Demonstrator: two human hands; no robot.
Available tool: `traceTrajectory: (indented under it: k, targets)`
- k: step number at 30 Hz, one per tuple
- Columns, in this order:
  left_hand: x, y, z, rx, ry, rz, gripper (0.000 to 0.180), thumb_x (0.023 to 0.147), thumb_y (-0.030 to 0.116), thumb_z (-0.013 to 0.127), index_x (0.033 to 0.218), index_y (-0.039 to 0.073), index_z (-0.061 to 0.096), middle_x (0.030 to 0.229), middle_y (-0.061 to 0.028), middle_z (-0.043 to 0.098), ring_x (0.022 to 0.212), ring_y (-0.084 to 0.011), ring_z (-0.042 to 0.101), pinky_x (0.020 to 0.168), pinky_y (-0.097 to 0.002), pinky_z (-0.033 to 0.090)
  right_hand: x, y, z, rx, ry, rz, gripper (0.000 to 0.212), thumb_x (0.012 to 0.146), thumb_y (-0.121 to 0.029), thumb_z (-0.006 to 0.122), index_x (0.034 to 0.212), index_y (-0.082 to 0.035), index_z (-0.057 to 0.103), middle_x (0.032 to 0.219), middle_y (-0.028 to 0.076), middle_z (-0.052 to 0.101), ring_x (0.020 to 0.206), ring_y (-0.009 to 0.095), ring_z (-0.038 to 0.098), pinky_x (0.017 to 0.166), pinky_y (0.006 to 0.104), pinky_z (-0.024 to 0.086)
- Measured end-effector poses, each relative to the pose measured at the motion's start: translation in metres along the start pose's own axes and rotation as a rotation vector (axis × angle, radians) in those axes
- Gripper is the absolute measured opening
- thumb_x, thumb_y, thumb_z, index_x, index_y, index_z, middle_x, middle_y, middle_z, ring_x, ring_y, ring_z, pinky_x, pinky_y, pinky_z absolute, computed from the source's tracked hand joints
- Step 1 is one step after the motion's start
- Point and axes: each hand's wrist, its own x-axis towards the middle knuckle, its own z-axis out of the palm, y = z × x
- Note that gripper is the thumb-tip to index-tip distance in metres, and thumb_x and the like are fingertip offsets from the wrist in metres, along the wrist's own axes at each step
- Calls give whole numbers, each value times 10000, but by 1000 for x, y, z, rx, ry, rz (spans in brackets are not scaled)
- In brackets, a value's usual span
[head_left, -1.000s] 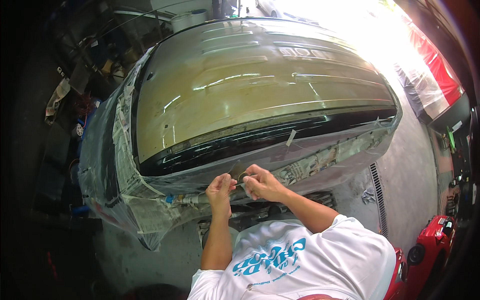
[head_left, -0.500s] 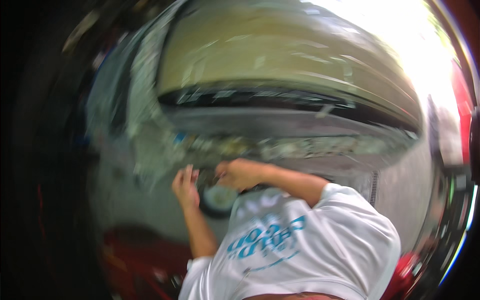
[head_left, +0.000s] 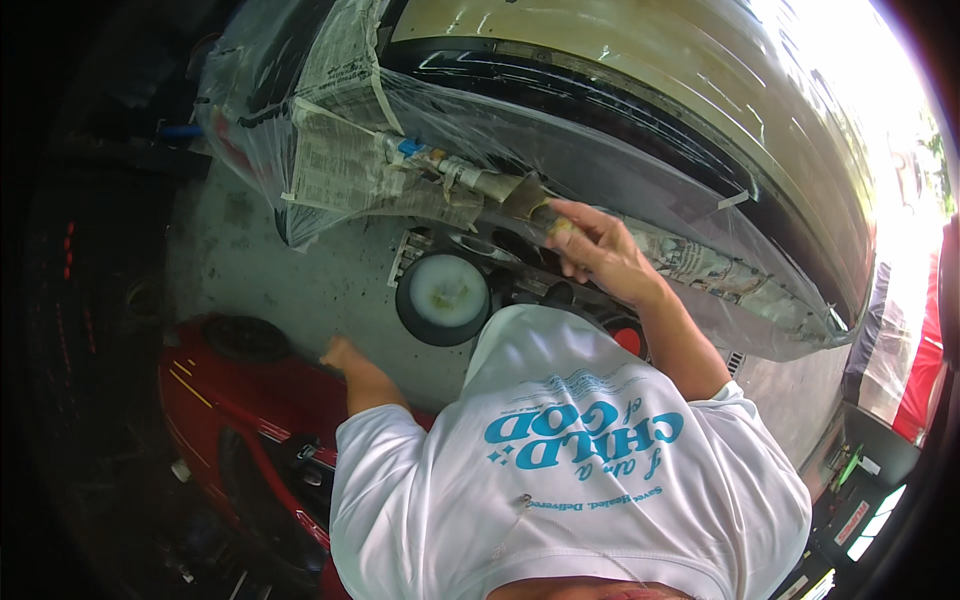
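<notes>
My right hand point(head_left: 608, 258) reaches out beside the masked lower side of a car body, its fingers bent together around a small yellow-smeared piece. A flat, dark blade like that of a scraper point(head_left: 526, 196) shows just past the fingertips; the grip is partly hidden. Down at my left side is my left hand point(head_left: 342, 354), its fingers mostly out of sight. Between the two hands, on the floor, stands a round dark tub point(head_left: 408, 318) of cloudy whitish liquid, a yellowish patch in its middle.
Clear plastic sheeting point(head_left: 640, 190) and taped newspaper point(head_left: 345, 165) cover the lower part of the tan car point(head_left: 600, 45). A red car point(head_left: 215, 395) stands at the lower left. Tool cases point(head_left: 850, 510) lie at the lower right.
My hands were close together over the tub. The right hand has moved right and away toward the car; the left has dropped back left. The view has turned and is sharper.
</notes>
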Motion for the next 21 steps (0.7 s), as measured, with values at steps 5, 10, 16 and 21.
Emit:
traceTrajectory:
  k: [5, 10, 16, 21]
  targets:
    - [-83, 36, 115, 61, -108, 801, 722, 902, 93, 741, 1532, -27, 409, 1381, -304, 600, 1237, -426, 638, 1031, -502, 529, -10, -10, -16, -45, 356, -38, 473, 1028, -215, 692, 1434, 10, 600, 909, -1, 657, 681, 57, 571, 591, 229, 458]
    - [-351, 165, 178, -593, -1001, 1220, 464, 965, 114, 727, 1407, 27, 616, 1159, -127, 735, 1067, -208, 689, 946, -347, 535, -14, -39, -70, -570, 819, -403, 379, 961, -191, 759, 1303, -41, 691, 865, 31, 679, 731, 120, 624, 678, 280, 499]
    - [-504, 195, 250, -298, -1067, 1649, 575, 947, 358, 672, 1435, 63, 592, 959, -193, 766, 930, -370, 734, 859, -484, 566, 9, -69, -151, -1357, 761, -350, 258, 938, -209, 726, 1186, -140, 745, 1001, 148, 732, 857, 327, 740, 776, 443, 574]
    - [-535, 177, 235, 24, -762, 1742, 441, 949, 313, 627, 1316, 71, 669, 971, -218, 763, 957, -431, 725, 876, -546, 554, 40, -83, -166, -1708, 642, -182, 176, 971, -235, 682, 1108, -142, 739, 1048, 135, 742, 908, 394, 733, 787, 510, 585]
